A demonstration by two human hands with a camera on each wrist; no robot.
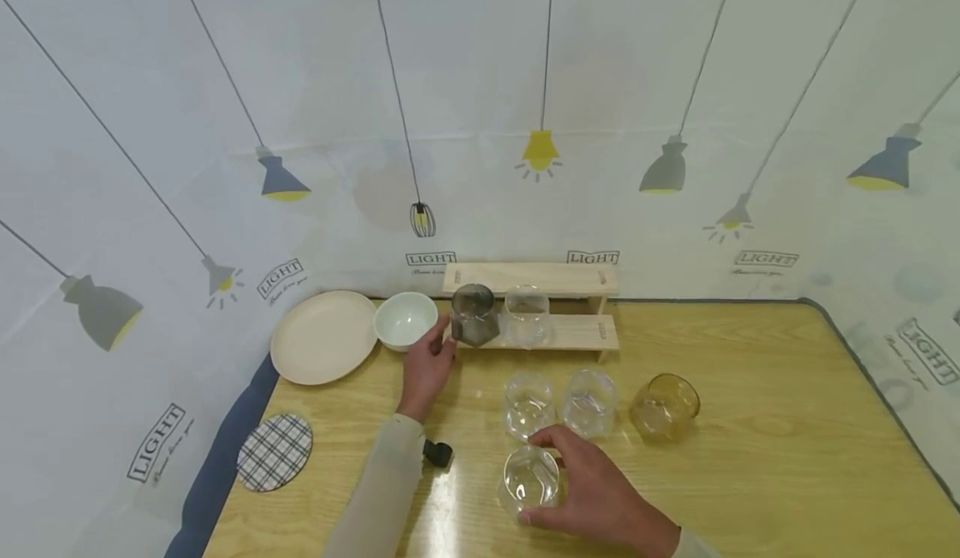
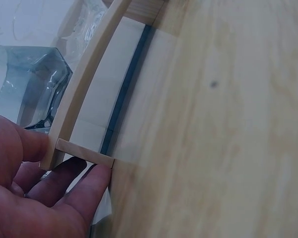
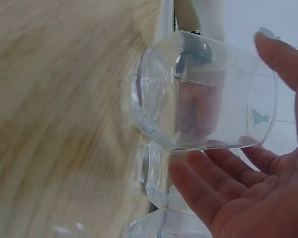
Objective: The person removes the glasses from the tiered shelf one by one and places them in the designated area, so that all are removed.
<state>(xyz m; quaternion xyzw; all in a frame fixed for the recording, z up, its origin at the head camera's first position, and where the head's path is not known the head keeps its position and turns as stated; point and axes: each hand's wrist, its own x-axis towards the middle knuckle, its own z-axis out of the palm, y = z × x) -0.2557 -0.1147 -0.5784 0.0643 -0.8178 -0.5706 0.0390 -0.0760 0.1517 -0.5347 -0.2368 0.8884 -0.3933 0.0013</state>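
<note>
My left hand (image 1: 429,371) is at the left end of a two-tier wooden rack (image 1: 573,333). In the left wrist view its thumb lies by the board's end and its curled fingers (image 2: 92,191) grip the rack around the leg. A smoky grey glass (image 1: 474,316) and a clear glass (image 1: 527,316) stand on the lower tier. My right hand (image 1: 596,491) is spread around another clear glass (image 1: 529,483) on the table. In the right wrist view, fingers (image 3: 198,191) touch one side of this glass (image 3: 213,94), while the thumb stands slightly off the other.
Two clear glasses (image 1: 529,408) (image 1: 590,404) and an amber glass (image 1: 666,408) stand between the right hand and the rack. Left of the rack are a pale bowl (image 1: 406,322) and a cream plate (image 1: 322,337). A checked coaster (image 1: 275,452) lies at the table's left edge.
</note>
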